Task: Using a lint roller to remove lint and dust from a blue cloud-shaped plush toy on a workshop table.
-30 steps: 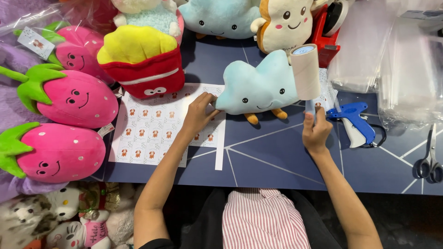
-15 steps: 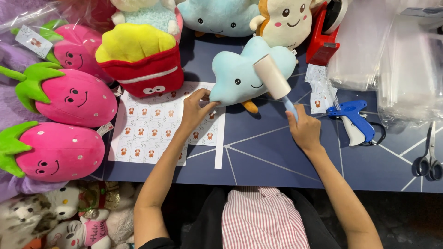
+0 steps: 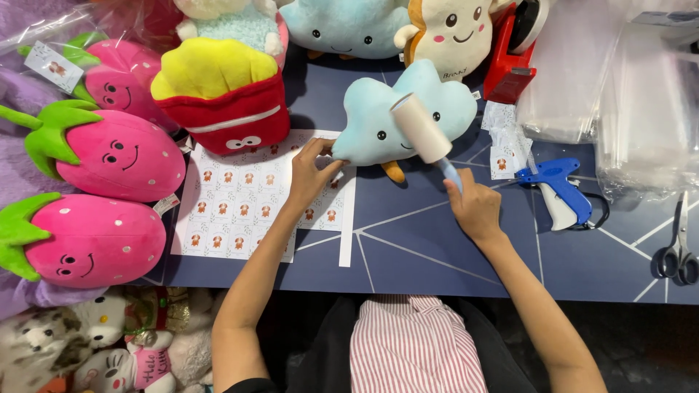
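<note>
Lint-rolling the blue cloud plush, which lies a bit above the middle of the frame on the dark worktop. My left hand pinches the cloud's lower left edge, fingers closed on the fabric, right over the sheet of little stickers. My right hand is wrapped tight around the blue handle of the lint roller, and the white roll sits on the cloud's face, tilted up toward the upper left.

What works for me, I think: keep the pinching hand firm so the plush doesn't slide or bunch up, and roll in one direction with light pressure instead of scrubbing. Short passes, slightly overlapping. I'd go easy around the stitched eyes and the orange feet so the sticky paper doesn't snag. Also worth watching the sticker sheet, since it's just beside the roller's path and would grab easily.

The strawberry plushes on the left and the blue tagging gun on the right are well out of the way.
</note>
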